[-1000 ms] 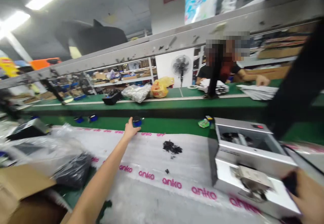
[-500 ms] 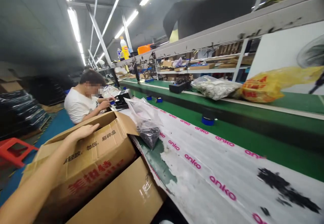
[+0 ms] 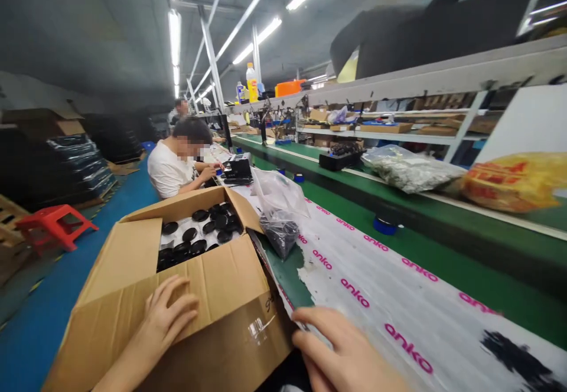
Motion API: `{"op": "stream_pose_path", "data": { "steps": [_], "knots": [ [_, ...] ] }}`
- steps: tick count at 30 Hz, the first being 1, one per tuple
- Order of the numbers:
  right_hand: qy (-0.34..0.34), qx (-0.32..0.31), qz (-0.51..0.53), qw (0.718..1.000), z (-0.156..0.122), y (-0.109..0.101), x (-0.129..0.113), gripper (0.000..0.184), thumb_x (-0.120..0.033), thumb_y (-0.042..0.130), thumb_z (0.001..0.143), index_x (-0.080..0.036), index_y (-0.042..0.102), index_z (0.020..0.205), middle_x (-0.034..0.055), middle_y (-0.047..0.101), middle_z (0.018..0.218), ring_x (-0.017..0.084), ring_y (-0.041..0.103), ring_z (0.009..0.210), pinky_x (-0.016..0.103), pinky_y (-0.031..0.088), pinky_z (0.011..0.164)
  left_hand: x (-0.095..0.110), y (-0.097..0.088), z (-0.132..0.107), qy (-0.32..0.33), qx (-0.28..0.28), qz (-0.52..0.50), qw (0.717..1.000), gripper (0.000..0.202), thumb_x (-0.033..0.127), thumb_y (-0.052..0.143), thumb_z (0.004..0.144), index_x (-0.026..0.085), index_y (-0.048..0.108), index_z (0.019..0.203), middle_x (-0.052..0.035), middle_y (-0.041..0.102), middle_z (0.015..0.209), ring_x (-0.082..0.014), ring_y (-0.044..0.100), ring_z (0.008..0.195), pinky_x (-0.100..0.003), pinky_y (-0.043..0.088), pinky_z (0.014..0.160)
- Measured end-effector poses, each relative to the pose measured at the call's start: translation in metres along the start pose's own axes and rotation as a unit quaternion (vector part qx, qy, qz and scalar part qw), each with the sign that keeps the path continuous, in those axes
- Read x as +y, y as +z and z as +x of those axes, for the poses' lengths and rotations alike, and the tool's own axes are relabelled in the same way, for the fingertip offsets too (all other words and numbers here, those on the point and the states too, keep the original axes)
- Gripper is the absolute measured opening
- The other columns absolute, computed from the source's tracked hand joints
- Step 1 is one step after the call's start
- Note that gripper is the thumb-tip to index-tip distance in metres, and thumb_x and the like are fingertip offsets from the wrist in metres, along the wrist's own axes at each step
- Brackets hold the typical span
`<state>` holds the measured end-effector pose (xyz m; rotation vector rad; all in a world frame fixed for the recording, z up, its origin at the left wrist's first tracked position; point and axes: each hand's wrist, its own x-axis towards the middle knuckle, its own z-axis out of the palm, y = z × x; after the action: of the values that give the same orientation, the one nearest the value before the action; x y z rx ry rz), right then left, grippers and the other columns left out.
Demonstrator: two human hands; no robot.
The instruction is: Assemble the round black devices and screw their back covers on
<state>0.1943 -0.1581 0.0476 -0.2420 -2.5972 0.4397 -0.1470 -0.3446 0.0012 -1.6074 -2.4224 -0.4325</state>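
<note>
My left hand (image 3: 166, 315) lies with spread fingers on the front flap of an opened cardboard box (image 3: 212, 280). Inside the box, several round black discs (image 3: 199, 232) sit on white sheeting. My right hand (image 3: 339, 350) is low at the bottom of the view, next to the box's right corner, with its fingers over the edge of a white foam sheet (image 3: 398, 297). It holds nothing I can see. A clear plastic bag (image 3: 279, 215) with black pieces in its bottom stands just behind the box's right flap.
A seated co-worker (image 3: 172, 167) handles a black device (image 3: 239, 169) beyond the box. A red stool (image 3: 55, 224) and stacks of black-wrapped goods (image 3: 73, 167) stand on the blue floor at left. A raised green bench (image 3: 443, 221) carries a black tray and filled bags.
The view has swung left along the bench. The box flaps now stand open, showing the black discs. My left hand has moved down onto the front flap, and my right hand has entered the view.
</note>
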Motion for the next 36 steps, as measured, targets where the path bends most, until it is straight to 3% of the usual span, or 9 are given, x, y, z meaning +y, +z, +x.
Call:
{"op": "stream_pose_path", "data": {
  "steps": [3,5,7,11,16,23,27,32,36],
  "knots": [
    [0.008,-0.043,-0.003,0.999,0.05,0.015,0.012,0.024,-0.012,0.045,0.087,-0.02,0.062,0.103,0.0116,0.06,0.122,0.025,0.059,0.105,0.04,0.05,0.09,-0.013,0.007,0.03,-0.084,-0.031,0.094,0.992,0.081,0.046,0.077,0.064,0.017,0.052,0.135,-0.0193,0.042,0.145,-0.0381,0.035,0.138,-0.048,0.033,0.109],
    [0.028,-0.055,-0.014,0.998,0.065,0.033,0.025,0.022,-0.012,0.045,0.088,-0.018,0.062,0.1,0.0124,0.06,0.118,0.026,0.057,0.104,0.041,0.048,0.091,-0.013,0.003,0.052,-0.101,-0.062,0.134,0.984,0.11,0.044,0.086,0.047,0.017,0.042,0.144,-0.0192,0.05,0.137,-0.0397,0.043,0.13,-0.048,0.036,0.105],
    [0.038,-0.062,-0.02,0.997,0.068,0.055,0.039,0.021,-0.011,0.045,0.086,-0.016,0.063,0.098,0.0128,0.061,0.113,0.026,0.058,0.1,0.041,0.048,0.088,-0.003,0.002,0.064,-0.108,-0.065,0.156,0.98,0.103,0.037,0.087,0.049,0.02,0.046,0.141,-0.0159,0.06,0.121,-0.0384,0.053,0.116,-0.047,0.04,0.097],
    [0.039,-0.086,-0.009,0.995,0.054,0.086,0.056,0.017,-0.012,0.052,0.082,-0.016,0.065,0.093,0.0115,0.062,0.111,0.027,0.057,0.103,0.04,0.046,0.091,0.023,0.018,0.055,-0.147,-0.015,0.198,0.969,0.055,0.026,0.061,0.083,0.016,0.052,0.136,-0.0185,0.059,0.113,-0.0371,0.053,0.11,-0.05,0.036,0.097],
    [0.051,-0.093,0.015,0.994,0.039,0.091,0.056,0.02,-0.015,0.051,0.085,-0.016,0.064,0.1,0.0124,0.056,0.125,0.028,0.05,0.116,0.042,0.039,0.101,0.039,0.024,0.04,-0.18,-0.021,0.19,0.965,0.056,0.023,0.046,0.09,0.008,0.042,0.143,-0.0248,0.054,0.121,-0.0405,0.045,0.119,-0.056,0.025,0.105],
    [0.041,-0.095,0.029,0.994,0.043,0.095,0.061,0.016,-0.019,0.057,0.082,-0.015,0.065,0.096,0.0116,0.06,0.112,0.03,0.049,0.112,0.045,0.04,0.1,0.01,-0.051,0.072,-0.103,-0.228,0.01,0.968,0.069,0.038,0.066,0.073,0.023,0.05,0.139,-0.007,0.06,0.135,-0.028,0.055,0.122,-0.035,0.042,0.103],
    [0.044,-0.091,0.048,0.994,0.044,0.093,0.065,0.013,-0.021,0.057,0.082,-0.017,0.066,0.092,0.0093,0.062,0.109,0.028,0.049,0.109,0.043,0.041,0.1,-0.02,-0.085,0.121,-0.089,-0.346,-0.048,0.933,0.058,0.061,0.057,0.078,0.026,0.063,0.125,-0.0022,0.072,0.111,-0.0252,0.067,0.103,-0.031,0.053,0.088],
    [0.059,-0.1,0.073,0.991,0.043,0.09,0.067,0.015,-0.018,0.056,0.082,-0.02,0.066,0.093,0.0041,0.061,0.121,0.024,0.048,0.115,0.037,0.038,0.105,-0.061,-0.054,0.183,-0.133,-0.361,-0.004,0.923,0.045,0.047,0.056,0.092,0.016,0.058,0.125,-0.01,0.064,0.12,-0.0255,0.063,0.107,-0.044,0.052,0.092],
    [0.069,-0.111,0.08,0.988,0.046,0.093,0.069,0.025,-0.011,0.051,0.08,-0.021,0.066,0.098,0.004,0.061,0.122,0.024,0.047,0.116,0.037,0.039,0.104,-0.079,-0.011,0.193,-0.134,-0.389,0.026,0.911,0.04,0.034,0.061,0.093,0.018,0.055,0.128,-0.0111,0.055,0.133,-0.0274,0.057,0.117,-0.051,0.049,0.097]
  ]
}}
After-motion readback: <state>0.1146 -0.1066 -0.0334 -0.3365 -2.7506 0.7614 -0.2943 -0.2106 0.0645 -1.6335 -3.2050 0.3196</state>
